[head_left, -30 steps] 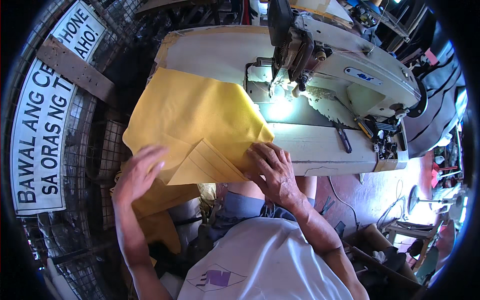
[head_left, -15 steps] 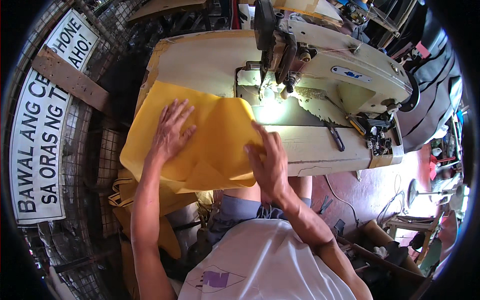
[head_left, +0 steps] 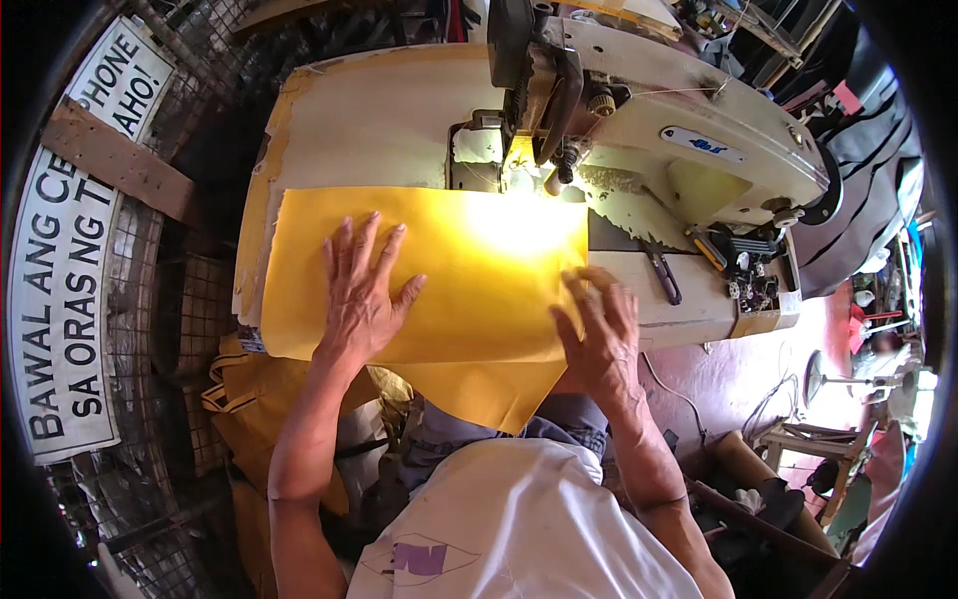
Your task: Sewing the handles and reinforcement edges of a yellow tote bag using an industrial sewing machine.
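Observation:
A yellow sheet of material (head_left: 459,295) lies on the sewing machine table (head_left: 349,110), its lower part drooping over the front edge. My left hand (head_left: 364,285) rests on the sheet's left half, fingers spread. My right hand (head_left: 599,334) is at the right edge, fingertips on the sheet, fingers apart and slightly blurred. The sewing machine (head_left: 679,120) stands behind, its lamp lighting the sheet's upper right near the needle area (head_left: 519,170). A dark slim tool (head_left: 665,275) and a yellow-handled tool (head_left: 709,248) lie to the right.
More yellow pieces (head_left: 239,389) hang below the table's left side, beside a wire-mesh partition (head_left: 208,299) with a white sign (head_left: 60,299) and a wooden board (head_left: 125,160). Black small parts (head_left: 748,280) sit at the table's right end. A fan (head_left: 838,382) and cables (head_left: 689,419) are at lower right.
The sheet has been turned and spread squarer, rightward under the lamp, with a flap now hanging lower. My left hand moved up onto it; my right hand moved right along with it.

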{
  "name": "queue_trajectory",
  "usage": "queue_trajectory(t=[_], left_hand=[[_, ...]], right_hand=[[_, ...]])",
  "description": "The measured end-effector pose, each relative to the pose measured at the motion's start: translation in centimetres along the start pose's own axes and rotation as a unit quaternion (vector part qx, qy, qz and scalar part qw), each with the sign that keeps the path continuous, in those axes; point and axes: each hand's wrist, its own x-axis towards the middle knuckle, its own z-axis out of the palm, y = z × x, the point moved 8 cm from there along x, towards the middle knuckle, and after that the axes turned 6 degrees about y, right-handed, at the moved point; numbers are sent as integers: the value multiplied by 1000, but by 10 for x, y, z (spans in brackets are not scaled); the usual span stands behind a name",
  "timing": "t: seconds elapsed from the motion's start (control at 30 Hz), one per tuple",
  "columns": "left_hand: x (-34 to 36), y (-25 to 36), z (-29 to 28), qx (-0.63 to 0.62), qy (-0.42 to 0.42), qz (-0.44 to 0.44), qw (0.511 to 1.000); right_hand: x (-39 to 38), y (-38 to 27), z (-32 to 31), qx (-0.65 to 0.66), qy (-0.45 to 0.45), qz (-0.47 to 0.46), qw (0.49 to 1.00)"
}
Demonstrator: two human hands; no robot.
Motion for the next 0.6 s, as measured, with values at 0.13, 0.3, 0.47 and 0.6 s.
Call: queue_trajectory(t=[0.13,0.3,0.47,0.6], left_hand=[[3,-6,-1,19,1,-40,999],[35,-33,12,47,5,-72,996],[57,-50,20,55,-16,-60,997],[63,-71,11,-28,-59,-55,996]], right_hand=[[6,3,17,-3,-76,-63,995],[51,17,40,8,-140,-91,986],[70,27,55,-14,-135,-105,985],[73,33,59,-8,-160,-73,984]])
